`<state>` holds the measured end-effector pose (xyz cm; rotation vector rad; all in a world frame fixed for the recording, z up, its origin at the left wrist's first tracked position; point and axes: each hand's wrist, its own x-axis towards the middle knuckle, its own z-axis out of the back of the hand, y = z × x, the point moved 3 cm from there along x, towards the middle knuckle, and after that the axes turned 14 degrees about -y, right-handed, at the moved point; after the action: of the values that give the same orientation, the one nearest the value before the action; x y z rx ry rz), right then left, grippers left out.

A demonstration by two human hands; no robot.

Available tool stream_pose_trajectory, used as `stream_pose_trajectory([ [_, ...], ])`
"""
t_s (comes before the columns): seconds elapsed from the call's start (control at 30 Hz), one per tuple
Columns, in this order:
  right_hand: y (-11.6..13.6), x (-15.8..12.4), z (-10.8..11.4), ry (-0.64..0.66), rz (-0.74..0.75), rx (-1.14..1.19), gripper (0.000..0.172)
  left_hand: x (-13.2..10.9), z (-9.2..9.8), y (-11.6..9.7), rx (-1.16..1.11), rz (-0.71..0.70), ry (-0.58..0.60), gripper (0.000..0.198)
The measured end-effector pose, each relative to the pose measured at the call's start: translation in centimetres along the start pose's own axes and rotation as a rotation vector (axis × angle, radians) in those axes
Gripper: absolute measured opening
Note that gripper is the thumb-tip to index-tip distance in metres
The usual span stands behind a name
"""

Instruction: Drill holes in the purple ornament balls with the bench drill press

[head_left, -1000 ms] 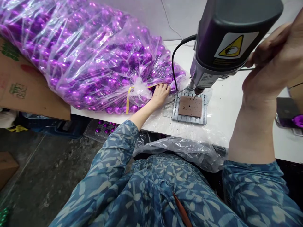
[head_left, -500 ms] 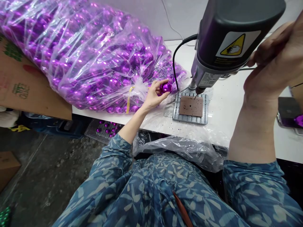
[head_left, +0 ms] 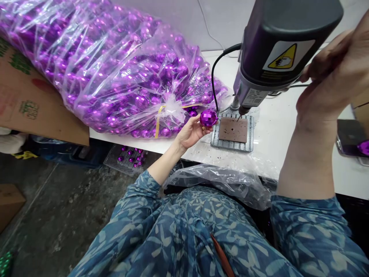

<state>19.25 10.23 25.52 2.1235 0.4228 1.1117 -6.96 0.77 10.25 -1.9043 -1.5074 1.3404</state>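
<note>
A shiny purple faceted ball [head_left: 208,117] is held in the fingers of my left hand [head_left: 192,132], just left of the drill press base [head_left: 215,143]. The drill press [head_left: 276,50] has a dark motor housing with a yellow warning label. Its thin bit [head_left: 238,118] points down at a brown board [head_left: 227,134] with a small hole, scattered with dark specks. My right hand [head_left: 331,73] is raised at the right side of the drill press, its fingers curled; what they grip is hidden.
A large clear bag [head_left: 123,69] of purple balls, tied with yellow cord, fills the left of the white table [head_left: 268,154]. Cardboard [head_left: 43,107] lies left of it. Crumpled plastic [head_left: 221,177] hangs at the front edge. A tray [head_left: 115,163] with purple balls sits lower down.
My left hand has moved slightly right and toward me with the ball, turning so its palm faces up more. My right hand and the drill press look nearly unchanged.
</note>
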Motion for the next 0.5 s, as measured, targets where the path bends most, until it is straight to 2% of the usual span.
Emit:
stream_pose_trajectory([
  [0.1, 0.3, 0.0, 0.0, -0.012, 0.07, 0.135, 0.078, -0.4, -0.6, 0.5, -0.104, 0.106, -0.027, 0.055],
  [0.27, 0.7, -0.2, -0.3, 0.018, 0.065, 0.128, 0.083, -0.9, -1.1, 1.2, -0.173, 0.163, -0.02, 0.053],
  [0.37, 0.7, -0.3, -0.3, 0.024, 0.058, 0.099, 0.082, -0.7, -1.0, 1.7, -0.114, 0.15, -0.006, 0.051],
  [0.5, 0.7, -0.4, -0.3, -0.036, 0.055, 0.051, 0.083, 0.1, -0.7, 2.3, 0.033, 0.089, 0.006, 0.044],
])
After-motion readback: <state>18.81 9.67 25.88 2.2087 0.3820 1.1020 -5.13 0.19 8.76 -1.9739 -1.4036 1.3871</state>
